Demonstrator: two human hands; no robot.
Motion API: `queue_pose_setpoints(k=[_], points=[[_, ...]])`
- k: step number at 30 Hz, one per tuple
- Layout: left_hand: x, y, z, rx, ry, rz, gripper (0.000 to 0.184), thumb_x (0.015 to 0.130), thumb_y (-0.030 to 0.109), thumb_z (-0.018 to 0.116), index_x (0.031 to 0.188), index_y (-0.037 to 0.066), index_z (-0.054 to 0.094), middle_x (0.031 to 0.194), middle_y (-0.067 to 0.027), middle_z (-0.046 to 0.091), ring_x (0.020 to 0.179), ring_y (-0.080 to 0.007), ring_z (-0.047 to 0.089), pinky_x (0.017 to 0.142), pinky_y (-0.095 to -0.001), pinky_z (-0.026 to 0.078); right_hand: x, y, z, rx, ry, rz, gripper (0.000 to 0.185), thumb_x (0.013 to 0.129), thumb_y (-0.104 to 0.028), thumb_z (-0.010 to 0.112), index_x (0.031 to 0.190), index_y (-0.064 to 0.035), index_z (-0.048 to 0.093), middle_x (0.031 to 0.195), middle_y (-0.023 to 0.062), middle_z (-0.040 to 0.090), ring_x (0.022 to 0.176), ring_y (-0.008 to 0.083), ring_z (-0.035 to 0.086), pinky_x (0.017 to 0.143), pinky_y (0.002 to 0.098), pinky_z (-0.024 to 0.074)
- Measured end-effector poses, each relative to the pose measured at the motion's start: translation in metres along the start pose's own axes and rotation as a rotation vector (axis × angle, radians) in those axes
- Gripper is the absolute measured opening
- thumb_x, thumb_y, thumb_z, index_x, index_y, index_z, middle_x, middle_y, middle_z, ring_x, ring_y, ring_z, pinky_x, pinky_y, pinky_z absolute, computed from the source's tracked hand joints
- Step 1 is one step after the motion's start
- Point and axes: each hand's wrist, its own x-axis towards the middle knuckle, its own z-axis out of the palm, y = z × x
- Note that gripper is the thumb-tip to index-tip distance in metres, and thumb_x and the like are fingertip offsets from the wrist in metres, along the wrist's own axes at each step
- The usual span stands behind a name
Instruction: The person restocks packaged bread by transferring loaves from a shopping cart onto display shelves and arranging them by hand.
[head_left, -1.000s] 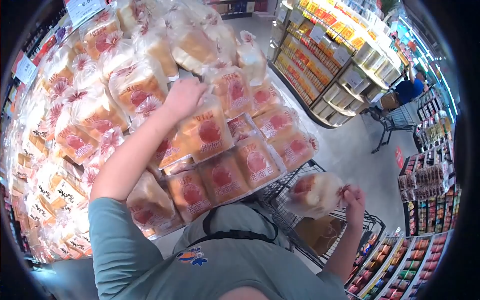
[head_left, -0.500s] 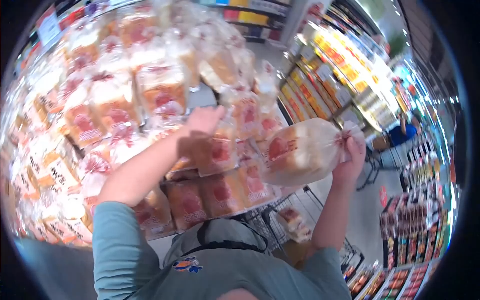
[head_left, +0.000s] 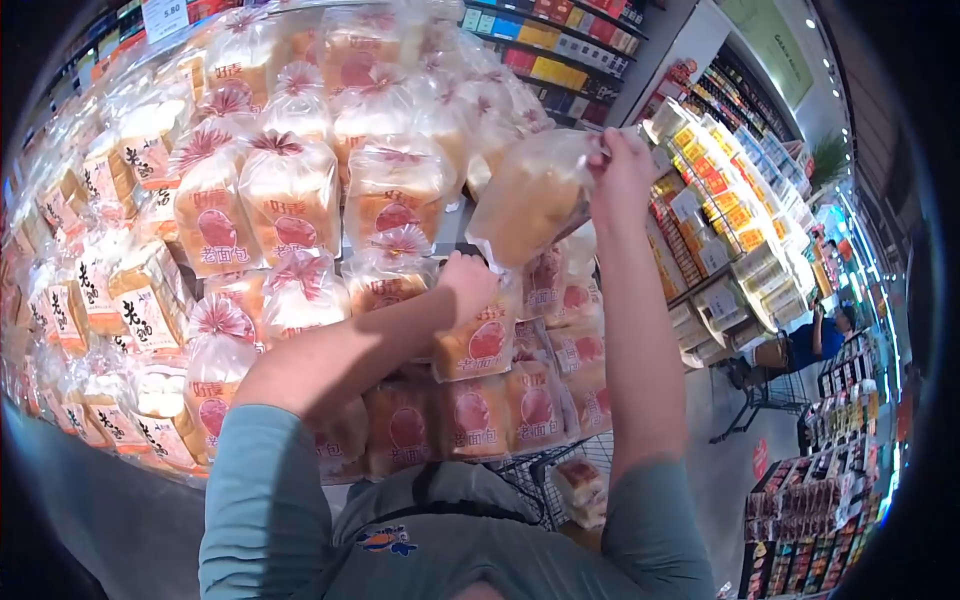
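A bagged loaf of bread [head_left: 530, 200] hangs tilted over the display, its gathered neck pinched in my right hand [head_left: 622, 175]. Just below that loaf's lower end is my left hand [head_left: 468, 287], fingers curled in at the top of a standing bagged loaf [head_left: 474, 345] with a red print. Whatever the left fingers grip, if anything, is hidden. Around both hands stand rows of similar clear-bagged loaves, such as a loaf [head_left: 395, 205] with a red-tied top.
At the left are smaller bread packs [head_left: 145, 305] with black lettering. A wire cart [head_left: 540, 490] holding a bread pack [head_left: 580, 490] stands close to my body. To the right is a shelf of yellow boxes [head_left: 705, 165]; farther off, a person in blue [head_left: 815, 340] is beside a cart.
My right hand has moved up and left, carrying the bagged loaf from beside the display to above it. My left hand's fingers are more curled now. The view has also shifted.
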Motion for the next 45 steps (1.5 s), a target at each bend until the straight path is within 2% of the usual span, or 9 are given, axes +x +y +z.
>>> queue_pose_setpoints(k=[5,9,13,17,19,26,29,36,45], points=[[0.000,0.000,0.007,-0.167,0.131,-0.025,0.027,0.084,0.014,0.052,0.110,0.009,0.056,0.084,-0.0110,0.066,0.077,-0.0256,0.065,0.073,-0.0412,0.046,0.031,0.034,0.032,0.039,0.033,0.146,0.009,0.090,-0.007,0.057,0.089,-0.0031,0.049,0.075,0.0070,0.057,0.055,0.0138,0.055,0.050,0.0281,0.0476],[-0.002,0.007,0.009,-0.069,0.282,-0.013,0.022,0.084,0.017,0.054,0.104,0.010,0.055,0.074,-0.0078,0.063,0.067,-0.0242,0.064,0.064,-0.0386,0.047,0.057,0.062,0.043,0.054,-0.151,0.323,0.006,0.089,-0.002,0.051,0.092,0.0030,0.051,0.075,0.0104,0.056,0.056,0.0183,0.057,0.050,0.0323,0.0517],[0.005,0.008,0.017,0.002,0.356,-0.009,0.019,0.084,0.018,0.054,0.101,0.011,0.055,0.070,-0.0059,0.062,0.063,-0.0224,0.064,0.057,-0.0359,0.046,0.029,0.063,0.080,0.041,-0.070,0.443,0.005,0.088,-0.001,0.052,0.090,0.0042,0.053,0.075,0.0102,0.055,0.055,0.0173,0.055,0.054,0.0319,0.0553],[0.004,0.004,0.011,0.018,0.334,0.019,0.018,0.084,0.018,0.054,0.101,0.012,0.055,0.071,-0.0059,0.062,0.062,-0.0223,0.063,0.057,-0.0360,0.046,0.022,0.047,0.084,0.078,-0.299,0.560,0.006,0.088,-0.001,0.055,0.091,0.0033,0.053,0.074,0.0079,0.054,0.053,0.0114,0.050,0.054,0.0298,0.0538],[0.002,0.001,-0.004,-0.059,0.149,0.017,0.025,0.087,0.014,0.051,0.112,0.010,0.054,0.086,-0.0089,0.066,0.085,-0.0238,0.066,0.071,-0.0379,0.047,0.026,0.037,0.078,0.085,-0.360,0.601,0.005,0.088,-0.002,0.056,0.089,0.0017,0.053,0.074,0.0060,0.055,0.051,0.0080,0.047,0.053,0.0282,0.0525],[0.008,-0.011,-0.009,-0.166,0.175,0.089,0.016,0.088,0.014,0.049,0.103,0.010,0.052,0.082,-0.0082,0.065,0.080,-0.0261,0.067,0.065,-0.0390,0.048,0.034,0.086,0.052,-0.005,-0.320,0.644,0.009,0.091,-0.009,0.058,0.087,-0.0033,0.053,0.073,0.0015,0.052,0.050,0.0103,0.044,0.047,0.0266,0.0411],[0.015,-0.018,-0.010,-0.299,0.159,0.089,0.015,0.086,0.014,0.051,0.101,0.011,0.049,0.078,-0.0125,0.063,0.076,-0.0311,0.065,0.067,-0.0442,0.048,0.028,0.096,0.046,-0.140,-0.253,0.587,0.017,0.094,-0.019,0.057,0.087,-0.0031,0.054,0.072,0.0023,0.050,0.051,0.0103,0.043,0.044,0.0281,0.0383],[0.022,-0.021,-0.033,-0.105,0.154,0.148,0.023,0.088,0.012,0.050,0.110,0.016,0.051,0.092,-0.0096,0.064,0.089,-0.0263,0.064,0.079,-0.0379,0.045,0.030,0.078,0.025,-0.606,-0.454,0.369,0.034,0.089,-0.032,0.065,0.097,-0.0003,0.058,0.073,0.0032,0.052,0.054,0.0088,0.046,0.044,0.0261,0.0352],[0.010,-0.028,-0.025,-0.120,0.438,0.316,0.026,0.080,0.010,0.055,0.104,0.013,0.061,0.095,-0.0067,0.061,0.095,-0.0219,0.060,0.078,-0.0334,0.043,-0.074,0.060,-0.038,-0.457,-0.296,0.058,0.038,0.088,-0.023,0.066,0.118,-0.0037,0.052,0.080,0.0013,0.052,0.070,0.0083,0.048,0.062,0.0233,0.0410]])
